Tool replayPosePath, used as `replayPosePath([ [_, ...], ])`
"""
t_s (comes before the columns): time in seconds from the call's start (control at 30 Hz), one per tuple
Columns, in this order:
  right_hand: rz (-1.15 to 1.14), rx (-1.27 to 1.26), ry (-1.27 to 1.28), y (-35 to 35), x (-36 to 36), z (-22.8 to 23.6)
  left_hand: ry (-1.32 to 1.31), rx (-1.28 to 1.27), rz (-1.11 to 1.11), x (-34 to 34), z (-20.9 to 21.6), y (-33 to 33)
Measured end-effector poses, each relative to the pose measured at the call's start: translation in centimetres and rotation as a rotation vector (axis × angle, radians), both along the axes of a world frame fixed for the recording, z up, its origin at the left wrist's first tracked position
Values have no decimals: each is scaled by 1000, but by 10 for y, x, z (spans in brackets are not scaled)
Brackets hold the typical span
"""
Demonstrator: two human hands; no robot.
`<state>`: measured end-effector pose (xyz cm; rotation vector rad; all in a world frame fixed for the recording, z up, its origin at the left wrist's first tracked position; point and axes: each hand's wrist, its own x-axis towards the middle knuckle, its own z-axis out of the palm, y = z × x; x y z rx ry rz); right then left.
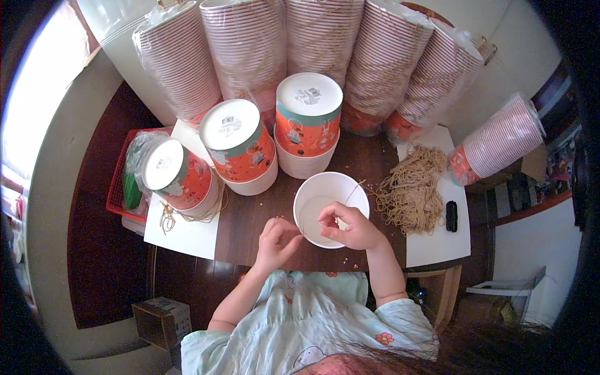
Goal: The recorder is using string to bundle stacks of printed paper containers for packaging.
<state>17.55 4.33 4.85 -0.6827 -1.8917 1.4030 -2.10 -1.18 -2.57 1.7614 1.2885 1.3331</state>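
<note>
A white paper bucket (pixel 302 195) stands upright, mouth up, at the table's near edge. A thin tan string (pixel 356 189) crosses its far right rim and runs down inside toward my right hand (pixel 355 227). That hand is over the bucket's mouth, thumb and fingers pinched, seemingly on the string; its lower end is hidden. My left hand (pixel 277 242) is closed in a pinch at the bucket's near left rim. What its fingertips hold, if anything, is too small to tell. Right of the bucket lies a tangled heap of tan strings (pixel 412 190).
Upside-down orange printed buckets (pixel 240 153) stand in short stacks beyond my hands. Tall plastic-wrapped bucket stacks (pixel 244 53) line the back. A black object (pixel 451 216) lies on white board (pixel 437 245) at right. A red basket (pixel 119 181) is at left.
</note>
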Motion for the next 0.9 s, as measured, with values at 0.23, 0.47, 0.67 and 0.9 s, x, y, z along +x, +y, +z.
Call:
replayPosePath([
  [0.23,-14,15,-23,-3,-3,4,89,-57,78,12,19,3],
  [0.47,-153,132,-208,3,6,3,15,-64,95,9,19,-2],
  [0.67,-180,454,-574,-1,-5,-10,-210,-299,86,2,-3,-10],
  [0.9,-71,384,-516,-3,-18,-14,-344,-310,34,5,-6,-13],
])
